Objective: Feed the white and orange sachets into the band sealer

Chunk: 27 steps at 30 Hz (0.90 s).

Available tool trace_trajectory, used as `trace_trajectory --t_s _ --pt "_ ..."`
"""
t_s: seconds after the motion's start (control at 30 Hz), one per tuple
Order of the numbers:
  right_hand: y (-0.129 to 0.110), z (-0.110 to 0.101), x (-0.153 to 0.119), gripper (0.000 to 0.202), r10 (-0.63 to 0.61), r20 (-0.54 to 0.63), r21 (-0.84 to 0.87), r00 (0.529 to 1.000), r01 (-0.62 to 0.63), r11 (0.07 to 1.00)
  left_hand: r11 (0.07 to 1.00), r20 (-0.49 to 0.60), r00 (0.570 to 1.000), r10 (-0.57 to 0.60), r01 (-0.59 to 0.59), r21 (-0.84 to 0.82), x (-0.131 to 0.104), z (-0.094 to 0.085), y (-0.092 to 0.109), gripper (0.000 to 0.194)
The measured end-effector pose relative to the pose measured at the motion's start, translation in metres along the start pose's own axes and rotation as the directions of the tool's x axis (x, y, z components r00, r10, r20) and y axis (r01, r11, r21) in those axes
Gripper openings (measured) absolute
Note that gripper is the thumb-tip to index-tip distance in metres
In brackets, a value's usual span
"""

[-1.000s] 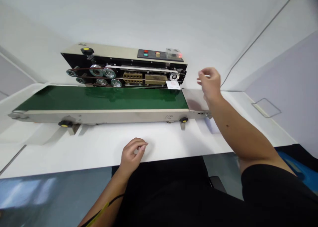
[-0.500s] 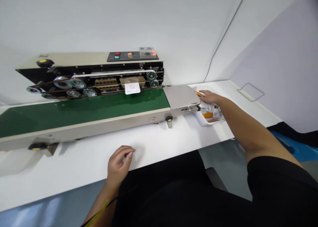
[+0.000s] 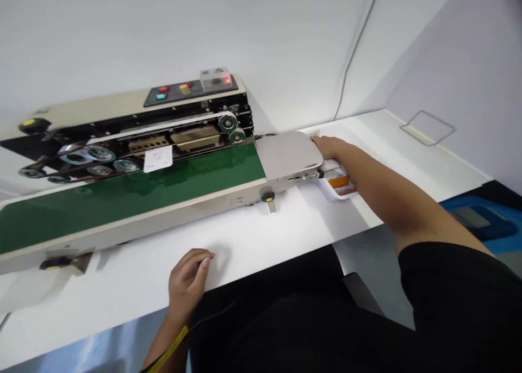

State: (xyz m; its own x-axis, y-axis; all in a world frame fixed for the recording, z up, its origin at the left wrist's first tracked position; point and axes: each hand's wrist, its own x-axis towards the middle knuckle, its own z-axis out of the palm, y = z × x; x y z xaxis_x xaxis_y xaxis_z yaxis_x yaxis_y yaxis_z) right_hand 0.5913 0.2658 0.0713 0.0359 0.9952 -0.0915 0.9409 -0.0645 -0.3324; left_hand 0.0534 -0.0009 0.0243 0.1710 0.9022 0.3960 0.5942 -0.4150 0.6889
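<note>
My right hand (image 3: 327, 146) reaches past the rounded end of the conveyor, over a white basket (image 3: 340, 197) that holds orange and white packets (image 3: 339, 181). Its fingers are hidden behind the wrist and the conveyor end, so their grip does not show. My left hand (image 3: 187, 280) rests at the front of the white table (image 3: 244, 242), fingers curled in with nothing visible in them. A small white pouch (image 3: 158, 159) with faint reddish print hangs in the band sealer (image 3: 179, 124), its lower part over the green belt (image 3: 196, 169).
A control panel (image 3: 191, 90) with coloured buttons and a red light tops the sealer. Black knobs (image 3: 268, 197) stick out from the conveyor's front. A wire handle or frame (image 3: 428, 128) is at the right wall, and a blue bin (image 3: 481, 221) stands beyond the table's right edge.
The white pouch has moved left along the sealer. My right hand has shifted deeper behind the conveyor end, hiding its fingers. The left hand stays curled, and the camera view has turned slightly.
</note>
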Motion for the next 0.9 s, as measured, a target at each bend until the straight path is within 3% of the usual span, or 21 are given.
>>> trace_trajectory --t_s 0.1,0.3,0.43,0.57,0.67,0.73,0.8,0.9 --pt "-0.002 0.001 0.0 0.084 0.054 0.03 -0.03 0.998 -0.053 0.998 1.0 0.007 1.0 0.008 -0.008 0.008 0.002 -0.001 -0.001 0.02" --pt "-0.011 0.001 -0.002 0.069 0.022 0.03 -0.097 0.999 -0.019 0.995 1.0 0.013 1.0 0.004 -0.004 0.028 0.003 0.001 0.0 0.021" --pt "-0.018 0.001 -0.002 0.047 -0.023 -0.035 -0.177 0.999 0.016 0.984 0.999 0.017 1.0 0.004 -0.004 0.038 0.004 0.001 0.002 0.021" --pt "-0.012 -0.006 -0.005 0.041 -0.02 -0.114 -0.141 0.993 0.004 0.99 0.999 -0.001 1.0 -0.001 0.001 0.04 0.005 0.001 0.003 0.023" --pt "0.001 -0.019 -0.011 0.036 0.057 -0.268 0.018 0.962 -0.054 0.998 1.0 -0.024 1.0 -0.004 0.004 0.025 0.004 0.002 0.005 0.024" --pt "0.011 -0.029 -0.016 0.035 0.163 -0.386 0.232 0.908 -0.076 0.97 1.0 -0.029 1.0 -0.001 0.001 0.019 0.003 0.002 0.006 0.024" --pt "0.018 -0.039 -0.02 0.042 0.316 -0.43 0.518 0.846 -0.056 0.854 1.0 -0.025 1.0 0.006 -0.005 0.018 0.003 0.002 0.006 0.024" --pt "0.026 -0.051 -0.027 0.052 0.468 -0.378 0.827 0.798 0.064 0.559 1.0 -0.02 1.0 0.006 -0.006 0.016 0.002 0.002 0.006 0.024"
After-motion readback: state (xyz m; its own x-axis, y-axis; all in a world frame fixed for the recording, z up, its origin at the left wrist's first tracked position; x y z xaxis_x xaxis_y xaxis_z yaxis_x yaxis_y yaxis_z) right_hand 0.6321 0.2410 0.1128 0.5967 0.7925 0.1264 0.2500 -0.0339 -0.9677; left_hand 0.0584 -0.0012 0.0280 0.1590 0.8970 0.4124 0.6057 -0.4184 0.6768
